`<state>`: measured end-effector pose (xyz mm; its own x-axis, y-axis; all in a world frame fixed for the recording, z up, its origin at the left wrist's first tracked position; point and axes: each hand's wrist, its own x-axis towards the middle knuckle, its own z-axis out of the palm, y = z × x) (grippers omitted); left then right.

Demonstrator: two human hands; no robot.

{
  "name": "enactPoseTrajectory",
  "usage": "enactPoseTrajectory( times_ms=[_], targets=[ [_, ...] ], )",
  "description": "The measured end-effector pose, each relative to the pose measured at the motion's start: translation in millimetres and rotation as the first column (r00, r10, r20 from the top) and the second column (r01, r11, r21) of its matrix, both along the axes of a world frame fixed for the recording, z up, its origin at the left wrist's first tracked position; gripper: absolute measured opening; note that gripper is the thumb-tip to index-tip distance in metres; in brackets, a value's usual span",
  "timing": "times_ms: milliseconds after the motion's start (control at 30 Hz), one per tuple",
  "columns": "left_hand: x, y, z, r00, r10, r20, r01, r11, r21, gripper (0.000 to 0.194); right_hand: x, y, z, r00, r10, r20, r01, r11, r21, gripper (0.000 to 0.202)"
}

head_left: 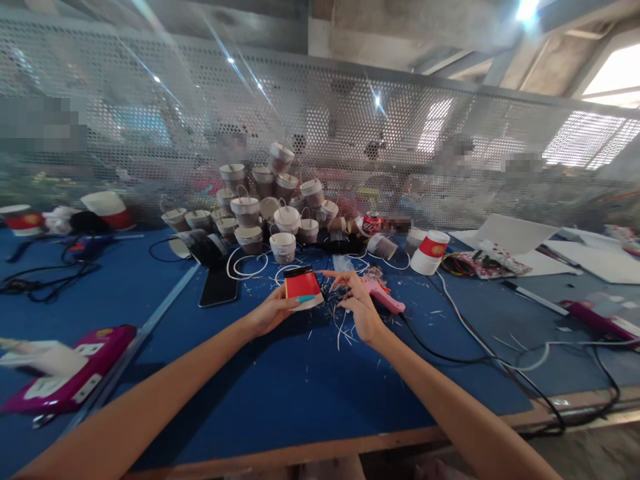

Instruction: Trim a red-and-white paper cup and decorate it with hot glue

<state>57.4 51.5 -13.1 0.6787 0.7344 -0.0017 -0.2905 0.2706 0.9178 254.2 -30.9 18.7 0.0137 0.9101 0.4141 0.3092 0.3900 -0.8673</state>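
Observation:
My left hand [273, 310] grips a small red paper cup [301, 285] with a dark band along its top edge and a pale lower edge. The thumb with a teal nail lies across its front. My right hand [357, 297] is just right of the cup, fingers apart and nothing seen in them. Its index finger points at the cup's upper right edge; whether it touches is unclear. A pink glue gun [385, 297] lies beside my right hand, its black cord running right. Thin white scraps [343, 327] are scattered under and around the hands.
Small grey-white buckets with handles [287, 219] are piled behind my hands. A black phone [219, 287] lies left. A red-banded white cup [430, 253] stands right, near a soda can [371, 225]. A magenta power strip [75, 373] lies front left. White cords [465, 323] cross the right.

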Motion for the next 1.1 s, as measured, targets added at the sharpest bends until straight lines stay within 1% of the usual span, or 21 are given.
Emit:
enactPoseTrajectory(
  times_ms=[100, 133, 167, 200, 267, 367, 433, 500, 600, 733, 867, 1000, 1067, 1100],
  targets=[
    [-1, 1, -2.2, 1.000, 0.010, 0.001, -0.010, 1.000, -0.001, 0.044, 6, 4, -6.2, 0.987, -0.146, -0.068, 0.149, 0.988, 0.038, 0.029],
    [-1, 1, -2.7, 1.000, 0.019, 0.000, -0.019, 1.000, -0.002, 0.045, 7, 4, -7.1, 0.983, -0.166, -0.083, 0.172, 0.983, 0.071, 0.029],
    [-1, 1, -2.9, 1.000, 0.026, -0.002, -0.026, 1.000, 0.000, 0.046, 8, 3, -7.2, 0.984, -0.155, -0.088, 0.164, 0.980, 0.108, 0.028],
    [-1, 1, -2.7, 1.000, 0.027, -0.003, -0.027, 1.000, 0.004, 0.048, 8, 1, -6.7, 0.990, -0.117, -0.081, 0.128, 0.981, 0.144, 0.028],
    [-1, 0, -1.0, 1.000, 0.008, 0.002, -0.009, 1.000, 0.023, 0.050, 6, -3, -4.4, 1.000, 0.004, -0.024, 0.001, 0.984, 0.176, 0.025],
    [-2, -3, 2.9, 0.998, -0.057, 0.016, 0.057, 0.997, 0.046, 0.052, -2, -8, -1.2, 0.987, 0.143, 0.080, -0.151, 0.983, 0.109, 0.025],
    [-2, -4, 5.1, 0.998, -0.061, 0.002, 0.061, 0.997, 0.045, 0.052, -7, -10, -0.4, 0.975, 0.199, 0.099, -0.205, 0.977, 0.059, 0.027],
    [-1, -6, 6.6, 0.999, -0.016, -0.033, 0.018, 0.999, 0.050, 0.051, -9, -10, -0.3, 0.966, 0.238, 0.100, -0.242, 0.970, 0.034, 0.029],
    [1, -7, 8.3, 0.997, 0.006, -0.075, -0.001, 0.998, 0.069, 0.052, -8, -8, -0.3, 0.965, 0.246, 0.087, -0.248, 0.969, 0.015, 0.033],
    [0, -6, 8.6, 0.998, -0.003, -0.070, 0.006, 0.999, 0.046, 0.061, -4, -3, -1.0, 0.977, 0.208, -0.040, -0.208, 0.978, 0.004, 0.034],
    [-1, -5, 7.1, 0.998, 0.011, -0.057, -0.010, 0.999, 0.032, 0.057, 0, 7, -6.3, 0.968, 0.137, -0.211, -0.142, 0.990, -0.008, 0.027],
    [1, -5, 8.8, 0.997, 0.036, -0.067, -0.037, 0.999, -0.004, 0.056, 5, 16, -12.3, 0.957, -0.043, -0.287, 0.033, 0.999, -0.040, 0.013],
    [2, -6, 10.8, 0.995, 0.069, -0.074, -0.072, 0.997, -0.030, 0.057, 10, 18, -11.1, 0.954, -0.154, -0.258, 0.155, 0.988, -0.019, 0.012],
    [2, -7, 11.8, 0.993, 0.090, -0.075, -0.093, 0.995, -0.042, 0.058, 14, 18, -9.1, 0.954, -0.219, -0.204, 0.225, 0.974, 0.009, 0.014]
  ],
)
